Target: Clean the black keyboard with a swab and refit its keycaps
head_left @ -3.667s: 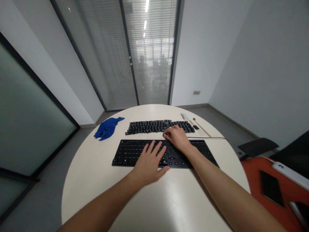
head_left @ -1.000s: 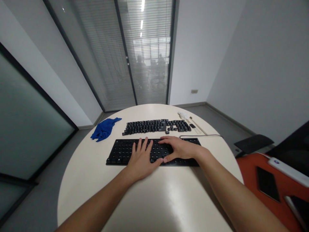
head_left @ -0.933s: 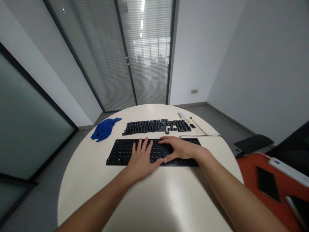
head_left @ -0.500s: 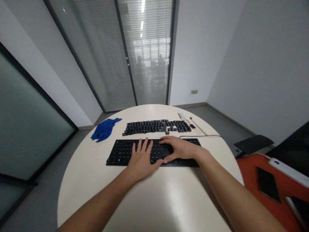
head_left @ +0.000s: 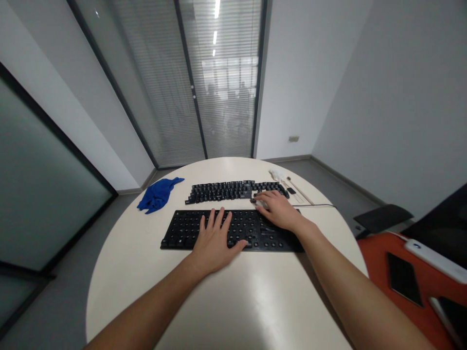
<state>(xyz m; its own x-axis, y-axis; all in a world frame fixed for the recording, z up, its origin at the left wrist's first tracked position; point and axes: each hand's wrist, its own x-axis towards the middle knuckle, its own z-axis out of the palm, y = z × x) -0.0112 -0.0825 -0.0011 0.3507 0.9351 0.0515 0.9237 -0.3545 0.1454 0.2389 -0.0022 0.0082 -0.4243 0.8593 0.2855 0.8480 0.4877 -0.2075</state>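
Note:
A black keyboard base (head_left: 266,239), with most of its keycaps off, lies across the round table. My left hand (head_left: 213,243) rests on its middle with the fingers spread, the thumb at the near edge. Beyond the base, loose black keycaps (head_left: 215,191) are laid out in keyboard rows. Reaching over the base's far edge, my right hand (head_left: 279,210) has its fingertips at the near side of these rows. A single keycap (head_left: 253,200) sits right by its index finger and thumb, which stay apart. The hand hides part of the number-pad keycaps.
A crumpled blue cloth (head_left: 156,195) is at the table's left. Far right on the table are white fluffy material (head_left: 276,175), thin sticks (head_left: 301,189) and a black cable (head_left: 321,204). An orange chair seat (head_left: 379,272) holding a phone (head_left: 404,278) stands at the right.
My right hand has left the keyboard base's near middle and moved away from me to the loose keycaps. My left hand has stayed in place.

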